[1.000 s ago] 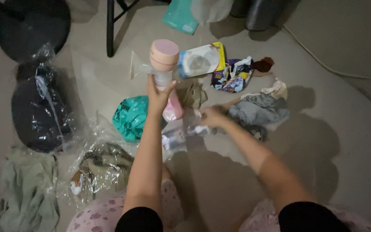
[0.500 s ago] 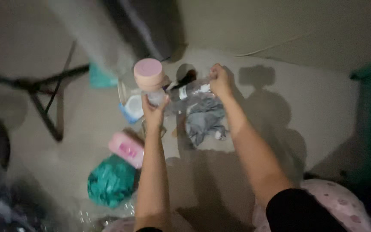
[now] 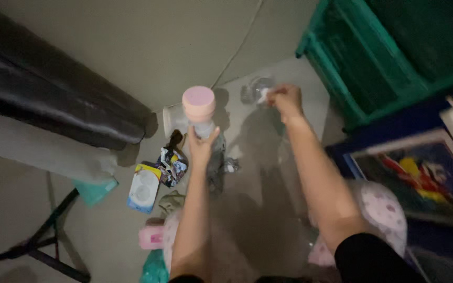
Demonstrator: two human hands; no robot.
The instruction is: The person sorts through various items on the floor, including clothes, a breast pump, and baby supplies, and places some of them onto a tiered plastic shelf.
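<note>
The left hand [image 3: 201, 148] grips a pink-capped bottle [image 3: 198, 110] by its clear lower part and holds it upright in the air, above the floor [image 3: 268, 173]. The right hand [image 3: 287, 99] is closed on a crumpled piece of clear plastic wrap [image 3: 255, 90], raised near the green crate [image 3: 373, 57]. Below lie a grey cloth [image 3: 217, 165], a white and yellow packet [image 3: 143, 188] and a small pink box [image 3: 151, 237].

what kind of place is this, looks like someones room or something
Probably a room in a home, with someone sitting on the bare floor. Green plastic drawers stand at the right, and packets and crumpled clothing lie scattered on the floor.
</note>
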